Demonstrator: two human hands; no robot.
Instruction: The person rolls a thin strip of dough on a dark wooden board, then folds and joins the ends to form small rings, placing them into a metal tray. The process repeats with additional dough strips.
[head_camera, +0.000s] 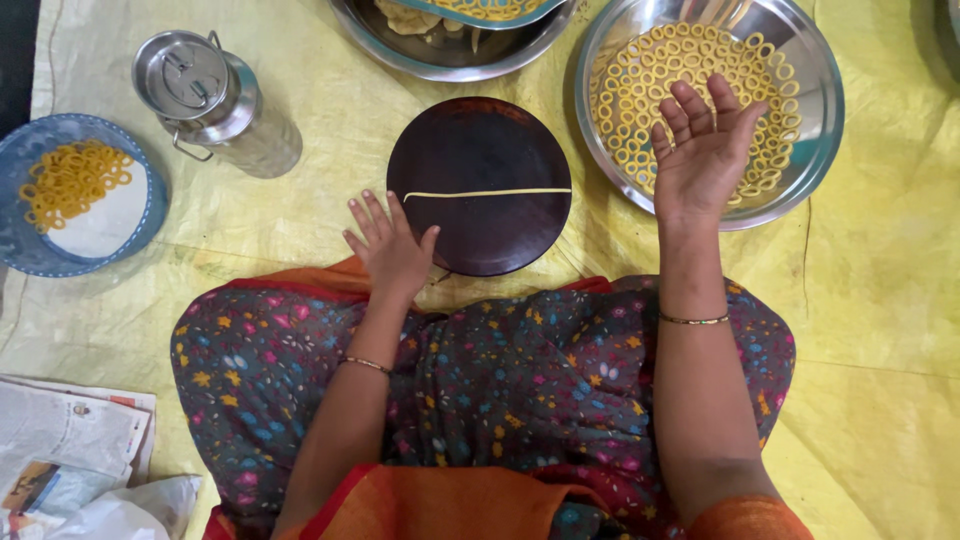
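Observation:
A round dark wooden board (480, 150) lies on the yellow sheet in front of my lap. Across its middle stretches a thin pale dough strand (487, 193). My left hand (390, 248) rests flat at the board's near left edge, fingers spread, fingertips close to the strand's left end. My right hand (702, 150) is raised palm-up and open over the near left part of a steel bowl (800, 60) filled with several yellow dough rings (635, 90). It holds nothing.
A lidded steel can (205, 95) stands at far left. A blue plate (30, 250) carries more rings. Another steel bowl (400, 50) with dough sits at the top. Newspaper (60, 440) lies at lower left. The yellow sheet (880, 300) covers the floor.

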